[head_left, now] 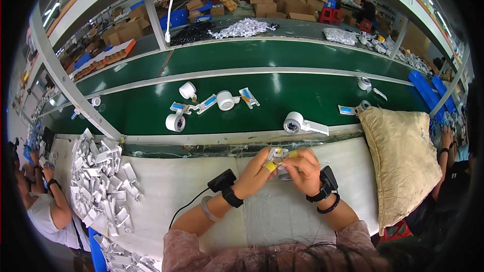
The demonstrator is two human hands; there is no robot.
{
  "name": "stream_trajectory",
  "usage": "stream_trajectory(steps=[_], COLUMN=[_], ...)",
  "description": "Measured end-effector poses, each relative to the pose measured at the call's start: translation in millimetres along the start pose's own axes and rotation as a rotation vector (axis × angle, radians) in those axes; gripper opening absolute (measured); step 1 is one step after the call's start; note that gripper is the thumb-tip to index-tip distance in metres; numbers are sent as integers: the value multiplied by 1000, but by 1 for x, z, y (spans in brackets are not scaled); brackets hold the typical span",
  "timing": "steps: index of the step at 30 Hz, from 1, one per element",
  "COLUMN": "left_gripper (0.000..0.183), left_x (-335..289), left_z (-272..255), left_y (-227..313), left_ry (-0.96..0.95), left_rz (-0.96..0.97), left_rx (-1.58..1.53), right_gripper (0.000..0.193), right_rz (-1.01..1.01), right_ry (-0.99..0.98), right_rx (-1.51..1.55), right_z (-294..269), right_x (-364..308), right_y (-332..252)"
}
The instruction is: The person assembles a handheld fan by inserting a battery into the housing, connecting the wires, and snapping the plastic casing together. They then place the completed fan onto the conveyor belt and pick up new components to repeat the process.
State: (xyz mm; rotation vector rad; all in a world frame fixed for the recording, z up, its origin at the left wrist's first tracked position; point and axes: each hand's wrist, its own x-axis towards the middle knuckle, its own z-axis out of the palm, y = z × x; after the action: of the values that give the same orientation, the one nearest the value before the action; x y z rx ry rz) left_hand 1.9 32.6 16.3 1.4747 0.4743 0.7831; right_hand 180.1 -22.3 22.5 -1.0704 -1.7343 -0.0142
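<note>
Two bare hands are meeting above the pale table (282, 221), near the edge of the green belt (242, 125): the left hand (254, 174) is curling nearly closed, its thumb and fingers gripping one side of a small part (277, 154), and the right hand (306, 171) is bending its fingers inward, thumb and forefinger pinching at the other side of the same part. Yellow wraps (270, 166) are covering some fingertips. The part is sitting between the two sets of fingertips, in front of the wearer; it is showing white and clear surfaces, but the fingers are hiding much of it, so its full shape cannot be told. A grey round piece (284, 174) is showing just below, between the hands; whether it is joined to the part cannot be told. Black bands (232, 197) are ringing both wrists. Beyond the hands, a white unit (293, 122) with a handle is lying on the belt. A heap of white pieces (101, 184) is spreading at the left, and a beige sack (401, 166) is resting at the right
</note>
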Motion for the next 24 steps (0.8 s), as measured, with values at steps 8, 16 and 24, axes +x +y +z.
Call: stream_trajectory(steps=[8, 16, 24], left_gripper=[32, 32, 32], left_x=[-2, -2, -3], left_z=[5, 6, 5], left_y=[4, 2, 2], left_ry=[15, 24, 14], left_rz=[62, 71, 102], left_rx=[64, 100, 137], right_gripper=[22, 23, 20], right_rz=[-35, -38, -3], right_ry=[0, -11, 20], right_rx=[12, 24, 26], right_z=[0, 0, 3], right_x=[-1, -1, -3], right_y=[4, 5, 3])
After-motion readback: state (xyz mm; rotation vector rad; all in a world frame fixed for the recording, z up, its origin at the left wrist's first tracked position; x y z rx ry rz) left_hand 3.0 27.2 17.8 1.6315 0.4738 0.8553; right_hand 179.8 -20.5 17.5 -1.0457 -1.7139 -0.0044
